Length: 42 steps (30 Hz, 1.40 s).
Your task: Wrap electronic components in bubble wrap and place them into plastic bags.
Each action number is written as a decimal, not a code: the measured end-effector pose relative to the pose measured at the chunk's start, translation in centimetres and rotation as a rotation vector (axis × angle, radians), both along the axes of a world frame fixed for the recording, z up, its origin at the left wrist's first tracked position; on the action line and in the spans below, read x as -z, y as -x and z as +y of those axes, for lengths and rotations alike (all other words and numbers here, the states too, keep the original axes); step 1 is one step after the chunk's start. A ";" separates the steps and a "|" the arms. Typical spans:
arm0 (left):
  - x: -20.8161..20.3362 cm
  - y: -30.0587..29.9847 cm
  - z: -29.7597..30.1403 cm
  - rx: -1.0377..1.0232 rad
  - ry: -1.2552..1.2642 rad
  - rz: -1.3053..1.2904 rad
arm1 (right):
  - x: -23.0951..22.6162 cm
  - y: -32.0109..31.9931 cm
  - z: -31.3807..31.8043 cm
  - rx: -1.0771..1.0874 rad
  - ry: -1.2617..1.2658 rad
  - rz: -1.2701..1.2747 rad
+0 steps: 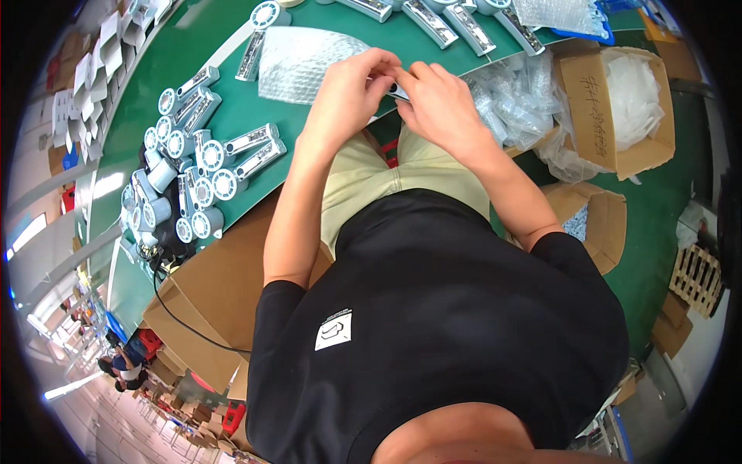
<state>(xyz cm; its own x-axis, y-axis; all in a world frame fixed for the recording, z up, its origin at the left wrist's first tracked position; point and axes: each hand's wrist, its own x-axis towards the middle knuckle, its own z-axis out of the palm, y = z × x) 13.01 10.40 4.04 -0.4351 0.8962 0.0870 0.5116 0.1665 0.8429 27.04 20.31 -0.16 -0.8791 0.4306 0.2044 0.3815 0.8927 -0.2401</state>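
Observation:
Over the near edge of the green table, my left hand (pixel 348 97) and my right hand (pixel 439 102) meet with fingers closed around a small grey-blue part (pixel 398 92). Only a bit of it with a dark face shows between the fingers, and the rest is hidden by them. A sheet of bubble wrap (pixel 297 66) lies flat on the table, just left of my left hand and partly behind it.
Grey-blue handheld units with round heads (pixel 210 155) crowd the table's left side. More units (pixel 430 23) lie along its far side. At the right, clear plastic bags (pixel 514 100) pile against a cardboard box (pixel 591 116). Another box (pixel 610 228) stands below. A large carton (pixel 205 298) sits at my left.

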 end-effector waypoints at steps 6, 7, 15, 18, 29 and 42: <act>-3.8 4.7 -0.5 0.137 0.190 0.401 | -1.7 -0.2 2.8 -0.263 -0.080 0.315; -4.5 5.6 -0.5 0.191 0.358 0.394 | -3.0 -0.3 3.2 -0.317 -0.093 0.353; -2.5 7.2 -1.5 0.527 0.376 -0.294 | -8.1 -2.6 5.8 -0.560 0.024 0.300; -1.2 5.8 -2.2 0.633 0.130 -0.663 | -9.0 -3.1 6.0 -0.658 0.088 0.282; 1.8 1.7 -2.3 0.437 0.014 -1.141 | -14.0 -2.7 5.8 -0.616 0.204 -0.072; 0.1 -0.4 -2.5 0.629 -0.048 -1.089 | -18.2 -4.3 5.5 -0.684 0.339 -0.154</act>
